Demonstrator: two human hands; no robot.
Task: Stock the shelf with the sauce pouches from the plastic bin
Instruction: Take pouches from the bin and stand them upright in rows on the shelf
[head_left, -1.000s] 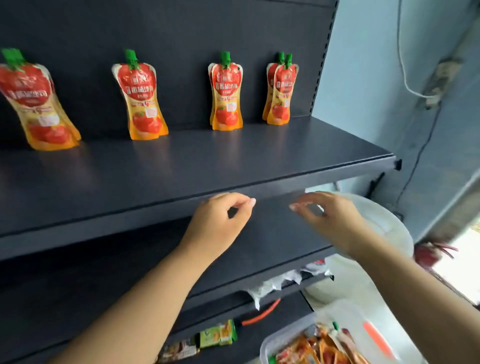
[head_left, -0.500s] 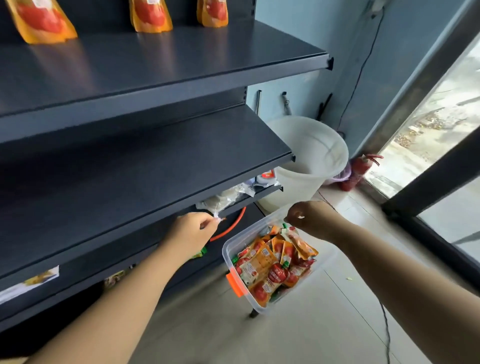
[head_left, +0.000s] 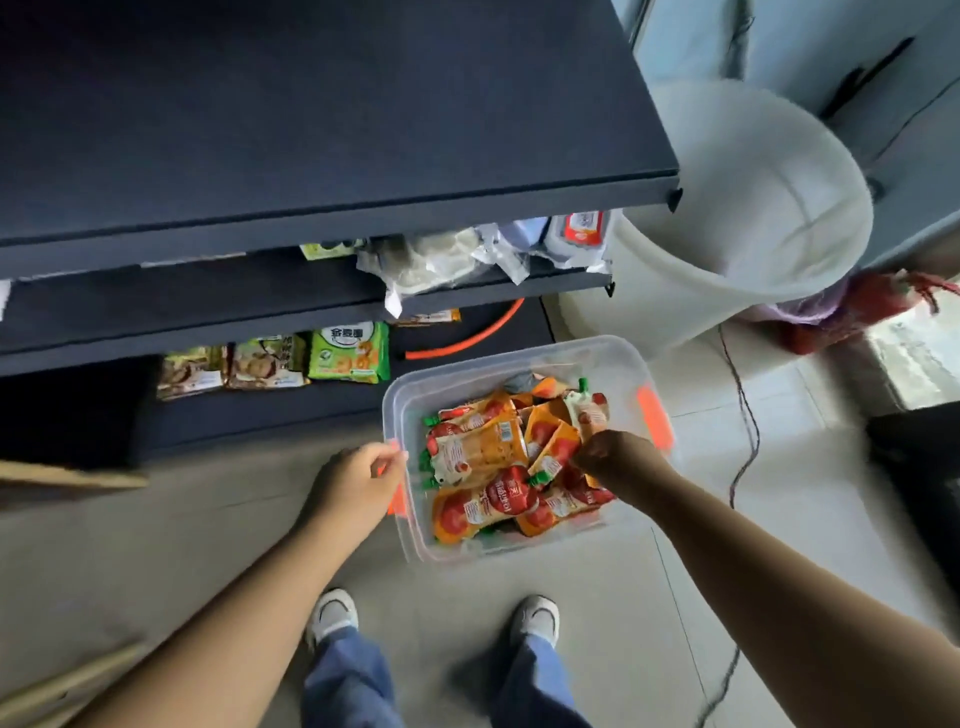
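Note:
A clear plastic bin (head_left: 519, 353) with orange latches stands on the floor in front of my feet. Several orange-and-red sauce pouches (head_left: 483, 447) with green caps lie piled in it. My right hand (head_left: 621, 467) is down inside the bin at its right side, fingers curled onto an orange pouch (head_left: 558, 449) on top of the pile. My left hand (head_left: 358, 483) hovers at the bin's left rim beside the orange latch, fingers loosely curled and holding nothing. The dark shelf (head_left: 311, 130) fills the upper left, and its visible surface is bare.
A large white bucket (head_left: 753, 208) stands right of the shelving, with a red object (head_left: 857, 306) beyond it. Lower shelves hold crumpled wrappers (head_left: 441, 260) and green snack packets (head_left: 348, 353). An orange hose (head_left: 467, 338) and a black cable (head_left: 748, 431) lie near the bin.
My view has tilted from the stocked upper shelf down to the floor. Both hands dropped from shelf height; the right one went into the bin, the left to its left rim.

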